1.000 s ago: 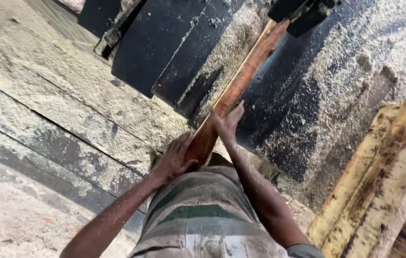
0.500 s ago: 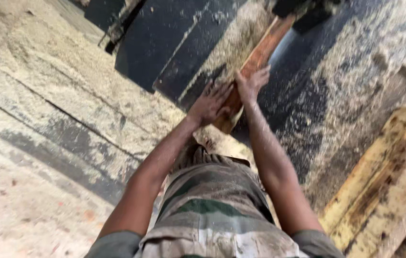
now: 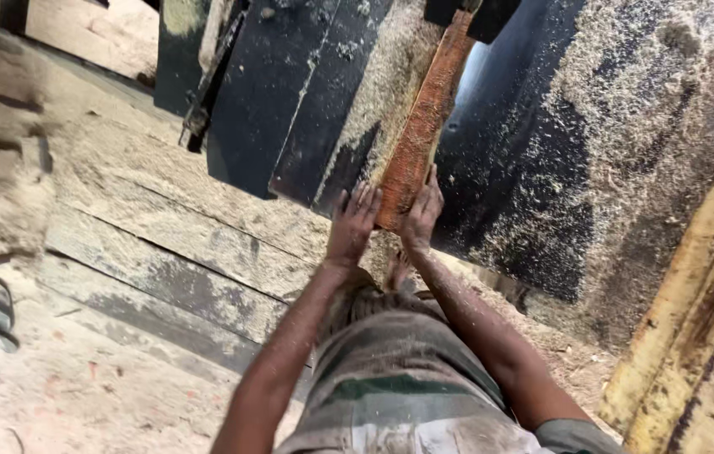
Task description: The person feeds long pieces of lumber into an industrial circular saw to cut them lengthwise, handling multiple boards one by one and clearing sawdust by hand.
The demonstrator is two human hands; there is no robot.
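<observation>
Both hands press flat on the near end of a reddish wooden plank (image 3: 424, 126) lying on the sawdust-covered dark tabletop, its far end reaching toward the top edge; this looks like the feeding step. The left hand (image 3: 353, 225) and right hand (image 3: 421, 214) flank the end, each grip open-palmed, fingers spread; a steady, straight forward push seems called for

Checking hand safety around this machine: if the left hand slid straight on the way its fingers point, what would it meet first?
The left hand, beside the reddish plank, points up the sawdust-strewn table. That sawdust comes first, it seems; the dark housing lies beyond, though depth is unclear.
</observation>
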